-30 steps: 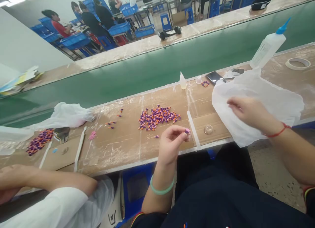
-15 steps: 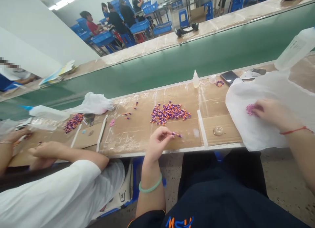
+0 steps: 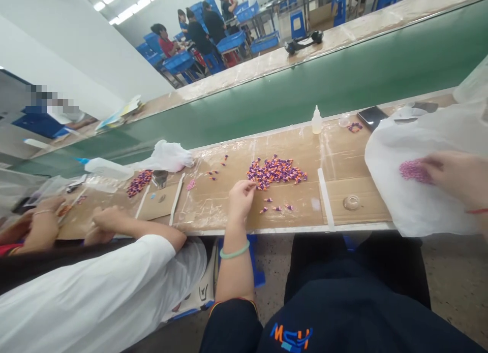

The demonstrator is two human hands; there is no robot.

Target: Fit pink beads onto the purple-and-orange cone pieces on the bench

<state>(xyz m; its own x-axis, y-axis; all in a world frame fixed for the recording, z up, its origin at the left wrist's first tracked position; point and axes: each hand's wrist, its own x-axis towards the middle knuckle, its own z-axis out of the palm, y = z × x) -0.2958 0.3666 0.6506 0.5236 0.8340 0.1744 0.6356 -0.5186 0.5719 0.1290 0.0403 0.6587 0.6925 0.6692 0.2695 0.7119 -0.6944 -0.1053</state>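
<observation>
My left hand [image 3: 241, 196], with a green bangle on the wrist, rests on the cardboard-covered bench, its fingers curled at the near-left edge of a pile of small purple and orange pieces [image 3: 275, 170]. A few loose pieces [image 3: 275, 208] lie just right of it. My right hand [image 3: 455, 178] lies on a white plastic bag [image 3: 415, 200] at the right, fingers touching a clump of tiny pink pieces [image 3: 414, 171] on the bag. What the fingers of either hand grip, if anything, is hidden.
A small glue bottle [image 3: 316, 120], a phone [image 3: 371, 117] and a clear round dish [image 3: 351, 202] sit on the bench [image 3: 213, 211]. A green conveyor belt [image 3: 305, 94] runs behind. A co-worker in white [image 3: 95, 292] sits close on my left, with another pile of pieces [image 3: 139, 182] and a bag [image 3: 165, 156].
My left hand came down from the air, left small pieces on the bench and reached into the pile's edge. My right hand went to the pink clump. The view swung left.
</observation>
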